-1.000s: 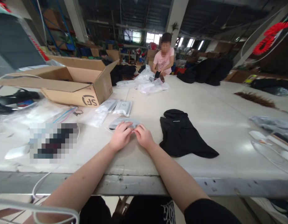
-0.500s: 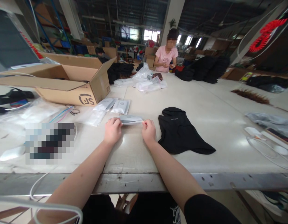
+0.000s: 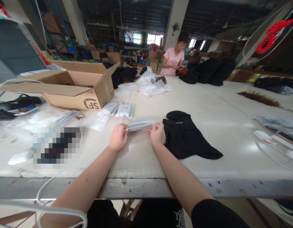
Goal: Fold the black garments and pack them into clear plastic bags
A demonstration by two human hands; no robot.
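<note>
Between my two hands is a small whitish plastic zip bag [image 3: 140,125], held by its two ends just above the table. My left hand [image 3: 118,138] pinches the left end of its near edge. The thumb and fingers of my right hand [image 3: 157,132] are closed on the right end, with some fingertips showing under it. Close to my right hand a black cloth garment [image 3: 190,134] with a small pale label lies flat. Two filled white packets [image 3: 124,110] lie beyond my left hand; whatever is inside the held bag is hard to make out.
An open cardboard box [image 3: 105,93] stands at the left, beside loose clear plastic bags [image 3: 41,122]. Crumpled plastic [image 3: 152,87] and black cloth piles [image 3: 208,71] lie at the back. Across the table stands a person in pink [image 3: 171,60]. A white cable [image 3: 274,156] lies right.
The bag and both hands have shifted slightly right, and the bag's right end sits a little higher. My right hand's fingers are more spread under it. The view has also shifted slightly.
</note>
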